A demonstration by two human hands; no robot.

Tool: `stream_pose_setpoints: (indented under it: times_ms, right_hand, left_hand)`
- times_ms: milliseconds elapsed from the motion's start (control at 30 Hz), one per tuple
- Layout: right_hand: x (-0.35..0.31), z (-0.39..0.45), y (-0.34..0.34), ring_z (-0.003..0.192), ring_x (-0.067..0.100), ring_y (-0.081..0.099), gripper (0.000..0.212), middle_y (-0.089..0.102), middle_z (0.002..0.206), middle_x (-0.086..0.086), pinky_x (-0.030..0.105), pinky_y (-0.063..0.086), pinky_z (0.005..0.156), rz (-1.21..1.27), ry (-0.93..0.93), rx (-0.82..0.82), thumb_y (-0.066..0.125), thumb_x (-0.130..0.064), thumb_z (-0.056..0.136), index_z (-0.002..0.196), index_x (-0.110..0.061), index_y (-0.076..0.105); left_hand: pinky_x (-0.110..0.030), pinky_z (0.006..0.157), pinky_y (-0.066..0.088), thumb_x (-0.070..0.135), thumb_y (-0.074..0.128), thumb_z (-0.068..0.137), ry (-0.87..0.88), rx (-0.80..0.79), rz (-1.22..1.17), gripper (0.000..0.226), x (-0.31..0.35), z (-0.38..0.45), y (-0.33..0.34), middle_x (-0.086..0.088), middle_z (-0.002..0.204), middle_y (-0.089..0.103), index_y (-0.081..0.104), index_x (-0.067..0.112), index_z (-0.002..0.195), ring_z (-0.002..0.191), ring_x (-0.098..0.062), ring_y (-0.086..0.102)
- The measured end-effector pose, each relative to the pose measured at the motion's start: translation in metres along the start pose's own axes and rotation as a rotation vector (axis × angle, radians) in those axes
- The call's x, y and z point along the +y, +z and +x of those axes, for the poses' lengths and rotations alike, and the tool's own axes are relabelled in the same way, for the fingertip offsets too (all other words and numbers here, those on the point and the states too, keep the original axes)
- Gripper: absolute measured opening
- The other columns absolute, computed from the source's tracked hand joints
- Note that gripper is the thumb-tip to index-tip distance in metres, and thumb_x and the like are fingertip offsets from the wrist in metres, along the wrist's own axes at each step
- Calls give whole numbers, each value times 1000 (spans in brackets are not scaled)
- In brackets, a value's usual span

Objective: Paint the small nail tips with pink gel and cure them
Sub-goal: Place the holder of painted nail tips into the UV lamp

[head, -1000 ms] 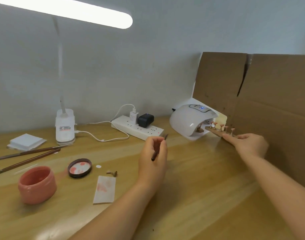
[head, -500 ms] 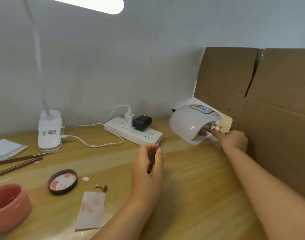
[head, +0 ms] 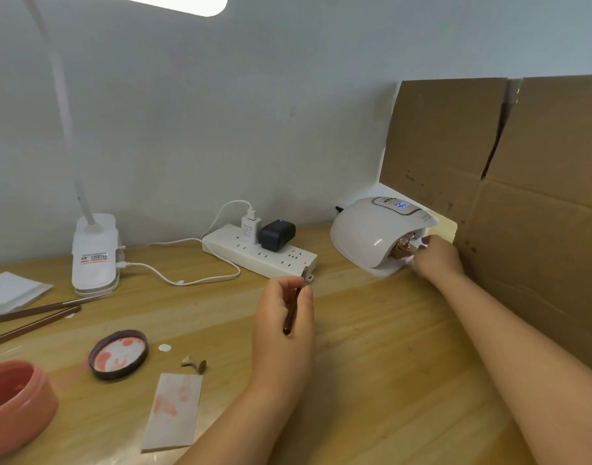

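Note:
My right hand (head: pixel 437 258) reaches to the mouth of the white curing lamp (head: pixel 372 233) at the back right and holds the row of small nail tips on their stands (head: pixel 402 248), now partly inside the lamp. The lamp's display glows blue. My left hand (head: pixel 284 325) hovers mid-table and grips a dark brush (head: pixel 292 313) that stands nearly upright. A dark lid with pink gel (head: pixel 119 354) lies at the left, and a single nail stand (head: pixel 194 364) lies on the table beside it.
A pink jar (head: pixel 16 401) stands at the front left, a pink-smeared paper strip (head: pixel 173 411) in front of the lid. Two long brushes (head: pixel 36 317), a white pad stack (head: pixel 9 292), a desk lamp base (head: pixel 94 256) and a power strip (head: pixel 257 255) lie behind. Cardboard (head: pixel 523 203) walls the right side.
My right hand has carried the row of nail tips from in front of the lamp into its opening. The left hand with the brush has barely moved; the view has shifted right.

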State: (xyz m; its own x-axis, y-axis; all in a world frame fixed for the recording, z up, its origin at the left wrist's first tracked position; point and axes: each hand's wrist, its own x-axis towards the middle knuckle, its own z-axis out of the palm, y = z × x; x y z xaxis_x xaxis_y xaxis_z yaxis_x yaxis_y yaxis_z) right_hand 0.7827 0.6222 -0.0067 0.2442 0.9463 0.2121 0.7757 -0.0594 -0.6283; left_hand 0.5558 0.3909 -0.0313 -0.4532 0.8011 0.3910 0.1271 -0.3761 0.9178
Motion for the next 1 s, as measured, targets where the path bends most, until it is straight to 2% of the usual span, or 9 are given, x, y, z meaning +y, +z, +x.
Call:
stream_pose_setpoints:
  times_ms: [33, 100, 167, 300, 467, 633, 733, 867, 1000]
  right_hand:
    - [0, -5, -2, 83, 30, 56, 4, 55, 83, 4, 28, 38, 62, 3, -31, 19, 51, -13, 85, 85, -12, 55]
    - [-5, -13, 0, 77, 30, 56, 20, 58, 72, 7, 27, 32, 54, 5, -72, -24, 50, -18, 85, 66, -13, 51]
    - [-10, -18, 3, 79, 30, 55, 27, 59, 76, 10, 28, 30, 57, 5, -95, -79, 52, -21, 88, 61, -17, 49]
    - [-14, -21, 7, 82, 29, 57, 19, 62, 81, 15, 28, 35, 65, 40, -89, -81, 62, -21, 81, 65, -13, 57]
    - [-15, -22, 13, 87, 25, 59, 18, 65, 85, 8, 30, 43, 70, 53, -107, -101, 73, -30, 77, 82, -14, 67]
    - [-16, -24, 18, 78, 27, 56, 18, 63, 75, 10, 26, 33, 58, 2, -132, -59, 68, -25, 81, 71, -10, 66]
    - [-11, -31, 10, 67, 21, 50, 33, 52, 56, 1, 26, 25, 49, 45, -147, -28, 71, -23, 79, 52, -22, 53]
    - [11, -56, -17, 57, 10, 55, 28, 62, 55, -2, 25, 37, 54, 159, -149, 68, 77, -38, 74, 53, -25, 63]
    - [39, -81, -48, 66, 5, 61, 15, 68, 66, -10, 24, 46, 62, 186, -160, 92, 83, -37, 68, 64, -31, 70]
  left_hand:
    - [-9, 67, 42, 18, 58, 95, -2, 0, -5, 11, 0, 0, 0, 13, 82, 62, 60, 28, 93, 80, 0, 58]
    - [-10, 66, 43, 17, 58, 95, -2, 2, -9, 10, 1, 0, 0, 11, 82, 62, 60, 27, 92, 78, 0, 57]
    - [-11, 66, 43, 15, 58, 95, 1, 8, -10, 10, 1, 0, 0, 10, 81, 62, 60, 25, 92, 76, 0, 57]
    - [-11, 66, 43, 15, 57, 95, 2, 10, -11, 9, 3, 2, -1, 7, 83, 62, 59, 24, 93, 75, 1, 55]
    - [-10, 66, 42, 17, 57, 95, -5, 6, 4, 8, 1, 1, -1, 7, 85, 62, 59, 24, 95, 77, 1, 56]
    - [-11, 66, 42, 17, 57, 95, -13, 14, -10, 5, 1, 2, -1, 6, 84, 63, 59, 22, 95, 74, 2, 55]
    - [-10, 65, 41, 17, 57, 95, -20, 16, -14, 5, 1, 3, -1, 6, 84, 62, 59, 21, 95, 74, 3, 55]
    - [-8, 64, 41, 16, 57, 95, -20, 13, -22, 6, 2, 2, 0, 5, 85, 63, 59, 22, 94, 74, 4, 55]
    - [-7, 63, 41, 16, 56, 96, -16, 6, -15, 6, 1, 2, 0, 5, 85, 62, 59, 21, 95, 74, 4, 55]
